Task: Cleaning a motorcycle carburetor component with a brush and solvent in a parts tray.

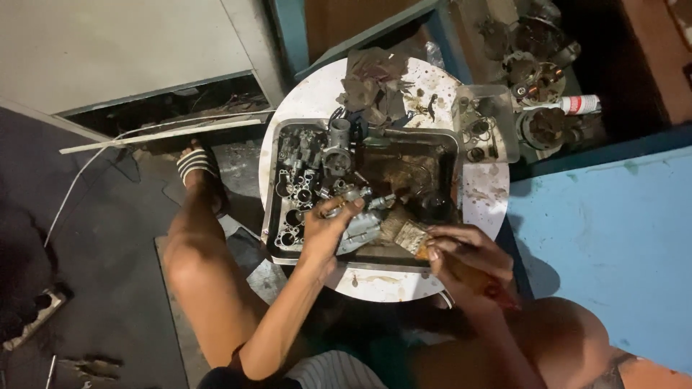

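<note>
**What the view keeps back**

The left hand (326, 232) covers part of the grey metal casting (360, 225) it grips. The right hand (461, 253) hides the paintbrush (409, 236) handle. The parts in the tray (272, 216) are too small and jumbled to tell apart. The top edge cuts off the engine parts (537, 43) at upper right.

A crumpled brown rag (373, 85) is laid at the far edge of the round white table (484, 193), just beside a clear plastic container (484, 124). A white spray can (577, 104) is seen among greasy engine parts (537, 68) beyond, and a striped sandal (196, 163) is set on the dark floor (108, 238).
</note>
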